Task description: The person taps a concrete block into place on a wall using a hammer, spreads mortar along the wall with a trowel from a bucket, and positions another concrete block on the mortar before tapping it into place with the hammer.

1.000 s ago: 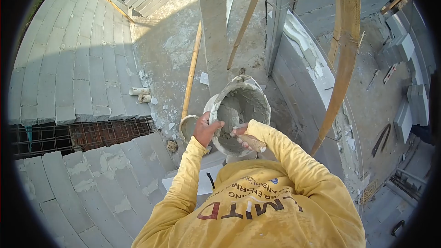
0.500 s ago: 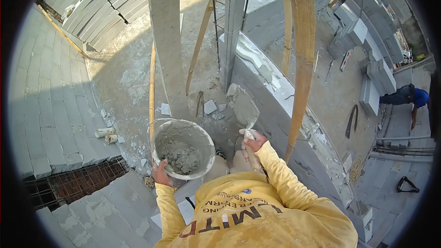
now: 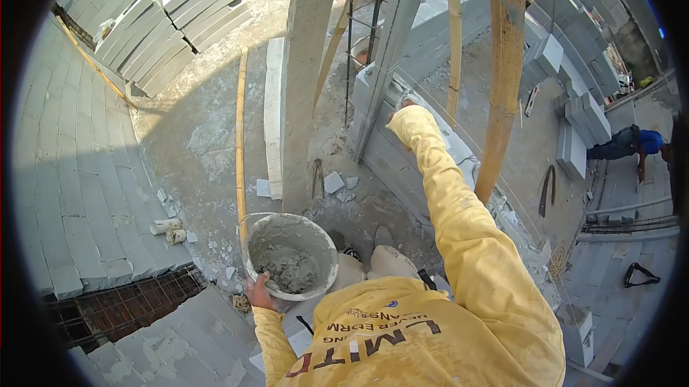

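My left hand (image 3: pixel 260 292) grips the near left rim of a round bucket (image 3: pixel 331 265), its fingers wrapped over the edge. Wet grey mortar (image 3: pixel 287 266) lies inside the bucket. My right arm is stretched far forward, and my right hand (image 3: pixel 403 106) is at the top of a low grey block wall (image 3: pixel 391 164), beside an upright grey post (image 3: pixel 395 28). The sleeve and the wall hide most of that hand, and the trowel seen earlier cannot be made out.
A wooden prop (image 3: pixel 502 64) slants down right of my right arm. A concrete column (image 3: pixel 305 86) and a bamboo pole (image 3: pixel 242 136) stand ahead. Rebar (image 3: pixel 122 308) crosses an opening at lower left. Another person (image 3: pixel 631 144) bends over at far right.
My right hand has moved from near my lap, where it held a mortar-loaded trowel, forward to the wall top. My left hand still holds the bucket. The view has shifted slightly.
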Demonstrator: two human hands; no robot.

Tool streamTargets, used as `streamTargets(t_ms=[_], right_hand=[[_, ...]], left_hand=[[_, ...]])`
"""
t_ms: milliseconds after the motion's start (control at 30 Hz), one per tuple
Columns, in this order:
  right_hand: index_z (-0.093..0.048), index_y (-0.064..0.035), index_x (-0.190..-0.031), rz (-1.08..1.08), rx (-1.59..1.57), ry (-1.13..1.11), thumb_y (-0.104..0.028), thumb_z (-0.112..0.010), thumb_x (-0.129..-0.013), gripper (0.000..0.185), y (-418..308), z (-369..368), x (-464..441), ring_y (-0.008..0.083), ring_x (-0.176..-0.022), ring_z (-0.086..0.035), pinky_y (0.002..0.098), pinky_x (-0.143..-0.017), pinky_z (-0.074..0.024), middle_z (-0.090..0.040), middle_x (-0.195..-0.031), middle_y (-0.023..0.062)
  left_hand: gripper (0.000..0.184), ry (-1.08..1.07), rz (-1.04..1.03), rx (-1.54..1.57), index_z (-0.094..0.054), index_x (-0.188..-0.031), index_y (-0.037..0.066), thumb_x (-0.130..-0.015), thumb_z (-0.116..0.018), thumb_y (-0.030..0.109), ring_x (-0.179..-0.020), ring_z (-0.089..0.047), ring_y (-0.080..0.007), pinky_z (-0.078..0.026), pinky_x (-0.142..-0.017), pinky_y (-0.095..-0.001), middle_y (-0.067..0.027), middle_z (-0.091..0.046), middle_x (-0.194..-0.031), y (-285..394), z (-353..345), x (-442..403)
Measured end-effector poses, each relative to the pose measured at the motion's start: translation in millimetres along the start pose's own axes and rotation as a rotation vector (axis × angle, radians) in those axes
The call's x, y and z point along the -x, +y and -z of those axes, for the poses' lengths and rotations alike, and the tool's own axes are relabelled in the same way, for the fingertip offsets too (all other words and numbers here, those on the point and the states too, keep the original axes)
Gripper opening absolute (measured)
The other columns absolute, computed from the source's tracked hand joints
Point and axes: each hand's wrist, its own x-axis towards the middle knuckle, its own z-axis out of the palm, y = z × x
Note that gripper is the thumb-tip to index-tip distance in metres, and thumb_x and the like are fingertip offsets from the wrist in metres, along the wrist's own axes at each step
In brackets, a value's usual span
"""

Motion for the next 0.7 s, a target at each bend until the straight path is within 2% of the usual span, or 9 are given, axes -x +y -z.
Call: streamTargets(t_ms=[67,133,233,333,400,467,500,600,700], right_hand=[[-0.042,-0.0112,-0.146,-0.023,0.117,-0.028,-0.048,-0.069,-0.084,0.076,-11.1,-3.6,-7.8,0.0388,-0.123,-0.057,0.0428,-0.103,-0.0453,-0.062,-0.129,0.0215],[-0.049,-0.0121,-0.142,-0.049,0.213,0.103,-0.048,-0.069,-0.085,0.071,-21.0,-15.2,-9.5,0.0368,-0.124,-0.057,0.0419,-0.104,-0.0454,-0.062,-0.131,0.0194],[-0.063,-0.0134,-0.130,0.122,0.385,-0.005,-0.049,-0.065,-0.088,0.054,-16.9,-25.0,-23.1,0.0336,-0.124,-0.057,0.0414,-0.104,-0.0456,-0.063,-0.131,0.0148],[-0.072,-0.0138,-0.118,0.169,0.448,-0.026,-0.048,-0.059,-0.092,0.045,5.0,-32.2,-24.6,0.0316,-0.124,-0.057,0.0404,-0.103,-0.0459,-0.063,-0.131,0.0116],[-0.064,-0.0169,-0.130,0.134,0.435,-0.042,-0.045,-0.056,-0.094,0.046,20.7,-33.2,-7.6,0.0311,-0.131,-0.052,0.0422,-0.107,-0.0422,-0.059,-0.137,0.0080],[-0.065,-0.0159,-0.130,-0.012,0.393,-0.199,-0.046,-0.055,-0.095,0.047,22.0,-23.4,5.2,0.0314,-0.131,-0.052,0.0417,-0.108,-0.0414,-0.058,-0.139,0.0076],[-0.057,-0.0124,-0.137,0.031,0.458,-0.202,-0.046,-0.054,-0.096,0.053,11.8,-4.0,38.4,0.0325,-0.131,-0.052,0.0424,-0.109,-0.0403,-0.055,-0.142,0.0107],[-0.054,-0.0091,-0.136,-0.175,0.170,0.088,-0.051,-0.061,-0.091,0.062,27.9,-34.3,15.1,0.0358,-0.128,-0.054,0.0449,-0.105,-0.0440,-0.058,-0.137,0.0135],[-0.038,-0.0106,-0.148,-0.276,-0.118,-0.014,-0.051,-0.035,-0.100,0.063,18.6,-24.6,-3.0,0.0344,-0.139,-0.040,0.0449,-0.113,-0.0331,-0.042,-0.151,0.0143]], left_hand=[[0.044,0.000,0.019,0.020,-0.050,-0.123,0.000,-0.080,-0.061,0.004,-0.101,-0.063,-0.0297,-0.053,-0.090,-0.0446,-0.0129,-0.062,-0.114,7.1,-7.1,4.3],[0.042,-0.003,0.022,0.029,-0.051,-0.121,0.000,-0.081,-0.060,0.004,-0.100,-0.063,-0.0292,-0.053,-0.089,-0.0445,-0.0126,-0.062,-0.112,11.3,-11.8,1.1],[0.038,-0.016,0.043,0.030,-0.053,-0.118,0.001,-0.081,-0.059,0.004,-0.099,-0.064,-0.0282,-0.054,-0.087,-0.0439,-0.0117,-0.063,-0.110,24.2,-23.6,8.1],[0.038,-0.001,0.066,0.034,-0.052,-0.118,0.000,-0.081,-0.059,0.004,-0.099,-0.064,-0.0280,-0.054,-0.086,-0.0439,-0.0116,-0.063,-0.110,13.1,-3.1,-8.9],[0.038,-0.021,0.068,0.020,-0.052,-0.118,0.000,-0.081,-0.059,0.004,-0.098,-0.064,-0.0286,-0.054,-0.086,-0.0441,-0.0120,-0.063,-0.109,11.5,2.0,-14.0],[0.038,0.017,0.057,-0.005,-0.052,-0.118,0.000,-0.081,-0.059,0.004,-0.097,-0.065,-0.0289,-0.054,-0.086,-0.0443,-0.0120,-0.063,-0.109,11.3,2.1,-16.2],[0.040,0.018,0.068,-0.007,-0.052,-0.120,0.001,-0.081,-0.060,0.004,-0.097,-0.065,-0.0293,-0.054,-0.087,-0.0447,-0.0121,-0.064,-0.110,14.9,-2.5,-14.9],[0.043,-0.057,0.096,-0.005,-0.051,-0.122,0.001,-0.081,-0.060,0.004,-0.097,-0.065,-0.0292,-0.054,-0.087,-0.0446,-0.0119,-0.064,-0.111,15.9,1.9,-21.1],[0.042,-0.108,0.081,-0.008,-0.051,-0.122,0.001,-0.081,-0.060,0.005,-0.097,-0.065,-0.0290,-0.054,-0.087,-0.0445,-0.0119,-0.064,-0.111,25.4,-8.8,-17.5]])
